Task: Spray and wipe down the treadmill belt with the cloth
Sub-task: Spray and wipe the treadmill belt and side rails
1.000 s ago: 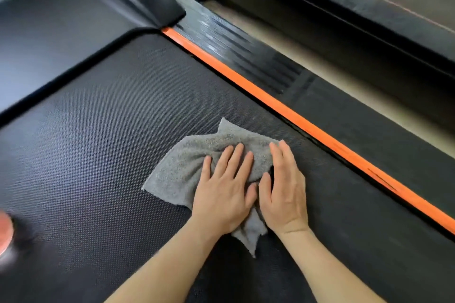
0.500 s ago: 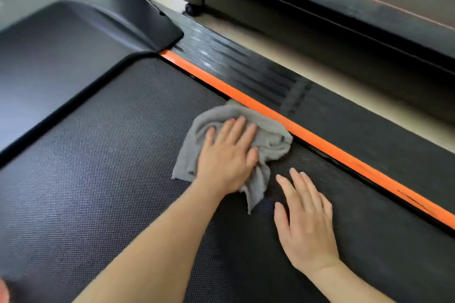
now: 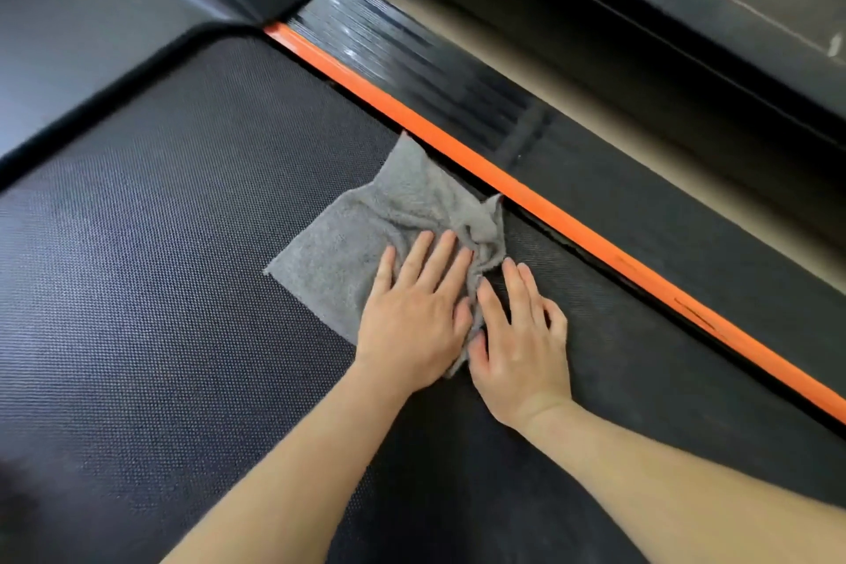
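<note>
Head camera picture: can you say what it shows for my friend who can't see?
Two bare hands press a grey cloth flat on a black treadmill belt. An orange strip runs along the belt's edge, by the cloth's far corner.

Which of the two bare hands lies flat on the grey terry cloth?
The left hand, palm down on the grey terry cloth; the right hand rests mostly on the black textured belt beside it.
</note>
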Demonstrator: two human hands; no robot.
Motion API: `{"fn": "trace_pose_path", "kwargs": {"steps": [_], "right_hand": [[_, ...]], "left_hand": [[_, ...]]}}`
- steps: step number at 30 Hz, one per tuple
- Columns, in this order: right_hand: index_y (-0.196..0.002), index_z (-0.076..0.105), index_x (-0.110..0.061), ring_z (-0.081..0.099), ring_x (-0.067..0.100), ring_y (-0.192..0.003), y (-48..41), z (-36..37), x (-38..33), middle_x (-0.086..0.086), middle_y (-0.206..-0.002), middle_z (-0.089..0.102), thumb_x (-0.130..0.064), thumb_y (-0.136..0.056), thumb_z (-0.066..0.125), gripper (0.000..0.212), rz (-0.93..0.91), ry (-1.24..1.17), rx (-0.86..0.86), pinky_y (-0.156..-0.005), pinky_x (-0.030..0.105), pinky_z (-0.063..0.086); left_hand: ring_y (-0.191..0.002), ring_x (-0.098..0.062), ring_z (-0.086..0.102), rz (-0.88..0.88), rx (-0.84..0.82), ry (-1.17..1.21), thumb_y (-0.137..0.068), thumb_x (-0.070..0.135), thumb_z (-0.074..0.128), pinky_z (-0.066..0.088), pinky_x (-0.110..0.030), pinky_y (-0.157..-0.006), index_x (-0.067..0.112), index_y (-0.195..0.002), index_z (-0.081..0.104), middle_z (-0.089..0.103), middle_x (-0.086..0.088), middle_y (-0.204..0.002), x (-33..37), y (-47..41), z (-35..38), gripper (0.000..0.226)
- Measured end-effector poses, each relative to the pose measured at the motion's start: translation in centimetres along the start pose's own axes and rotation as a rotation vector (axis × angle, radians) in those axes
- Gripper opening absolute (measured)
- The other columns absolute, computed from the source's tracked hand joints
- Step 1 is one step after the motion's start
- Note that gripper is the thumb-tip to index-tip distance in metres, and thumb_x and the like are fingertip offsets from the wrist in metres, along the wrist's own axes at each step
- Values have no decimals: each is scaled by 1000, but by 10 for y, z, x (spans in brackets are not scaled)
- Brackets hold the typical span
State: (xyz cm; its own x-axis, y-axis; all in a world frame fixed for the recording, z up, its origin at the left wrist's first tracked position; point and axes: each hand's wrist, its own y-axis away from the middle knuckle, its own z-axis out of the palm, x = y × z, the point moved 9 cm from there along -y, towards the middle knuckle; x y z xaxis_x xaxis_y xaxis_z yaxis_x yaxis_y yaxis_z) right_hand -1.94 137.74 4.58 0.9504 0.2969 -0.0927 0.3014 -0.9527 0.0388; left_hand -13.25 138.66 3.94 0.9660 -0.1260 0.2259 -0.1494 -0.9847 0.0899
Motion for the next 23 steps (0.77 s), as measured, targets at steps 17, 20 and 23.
{"fn": "trace_pose_path", "kwargs": {"steps": [17,20,23], "right_hand": [[-145,48,-19,30,33,-147,-5,-4,-1,19,-156,35,-33,-94,36,54,-35,-40,85,-111,49,27],[-145,47,-19,30,33,-147,-1,-3,-2,19,-155,36,-33,-94,35,55,-33,-25,67,-110,50,30],[-144,48,-19,31,32,-146,-2,-1,1,18,-155,37,-33,-93,35,55,-15,-26,76,-108,49,30]], "left_hand": [[-153,-22,4,-432,76,12,-101,49,26,1,-59,-119,23,-157,22,10,-2,-166,-186,-110,-64,61],[-151,-29,14,-266,94,-44,-98,45,22,10,-60,-117,20,-155,28,19,-6,-164,-124,-80,-47,62],[-149,-29,24,-105,55,-47,-96,46,24,20,-58,-116,20,-153,34,28,-7,-162,-63,-30,-26,64]]}}
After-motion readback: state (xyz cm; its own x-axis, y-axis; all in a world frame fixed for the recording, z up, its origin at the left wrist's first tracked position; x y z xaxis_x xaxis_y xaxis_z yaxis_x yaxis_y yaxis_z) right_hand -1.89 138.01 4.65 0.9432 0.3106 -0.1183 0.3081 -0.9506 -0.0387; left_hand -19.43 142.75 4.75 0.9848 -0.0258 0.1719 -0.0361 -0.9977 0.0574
